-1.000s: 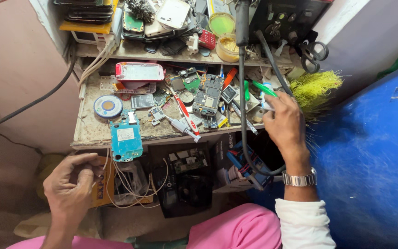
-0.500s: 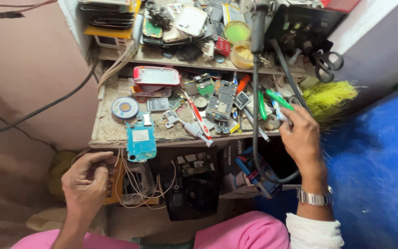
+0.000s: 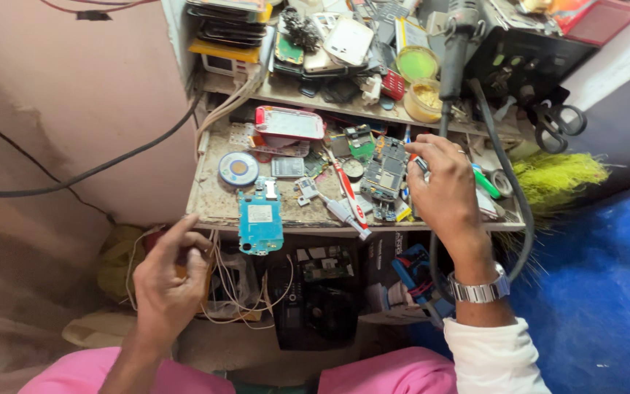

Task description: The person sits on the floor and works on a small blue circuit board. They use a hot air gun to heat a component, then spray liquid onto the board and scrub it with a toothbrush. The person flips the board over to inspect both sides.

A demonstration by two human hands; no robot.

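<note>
The right hand [image 3: 442,186] has shifted left over the dark circuit board [image 3: 386,169], fingers curled on something hidden, risking knocking the blue board [image 3: 260,219] beside it off; left hand [image 3: 169,281] loosely open.

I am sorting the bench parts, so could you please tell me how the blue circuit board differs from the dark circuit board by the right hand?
The blue circuit board overhangs the shelf's front edge, untouched; the dark circuit board lies farther back, beside the right hand. The blue one looks plainer, the dark one crowded with parts. Both lie flat.

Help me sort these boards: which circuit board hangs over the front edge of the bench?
The light blue circuit board, left of centre. Its lower end sticks out past the bench edge, while the dark board by the right hand lies fully on top.
</note>
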